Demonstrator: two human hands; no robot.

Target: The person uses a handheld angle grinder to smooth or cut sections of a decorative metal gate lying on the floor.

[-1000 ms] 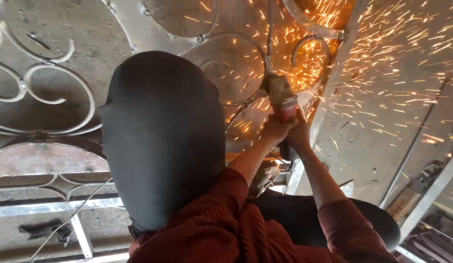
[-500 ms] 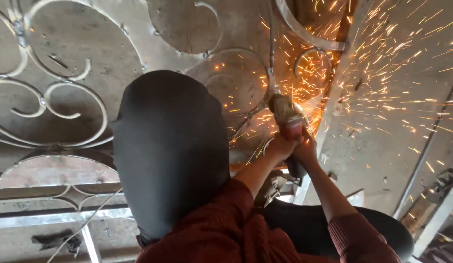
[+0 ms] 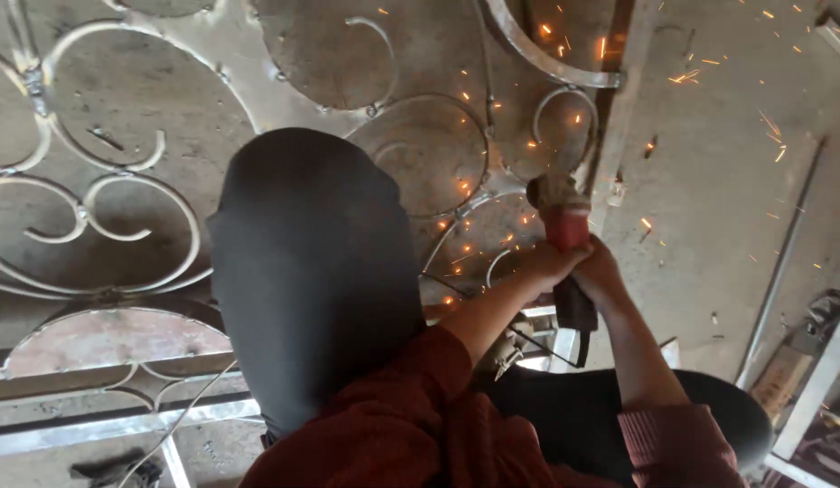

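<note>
I see a concrete floor (image 3: 709,181) w/ orange sparks (image 3: 682,78) scattered top right. Thin metal rod (image 3: 781,271) lies on it at right, white bar (image 3: 822,380) near the btm-right corner, thin wire (image 3: 190,411) trailing btm left.

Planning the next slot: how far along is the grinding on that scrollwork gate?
Done: cannot tell; no finished joints are clearly visible. In hand: both hands, left hand and right hand, grip the angle grinder over the scrollwork gate; few sparks fly. Left: cannot tell.
</note>
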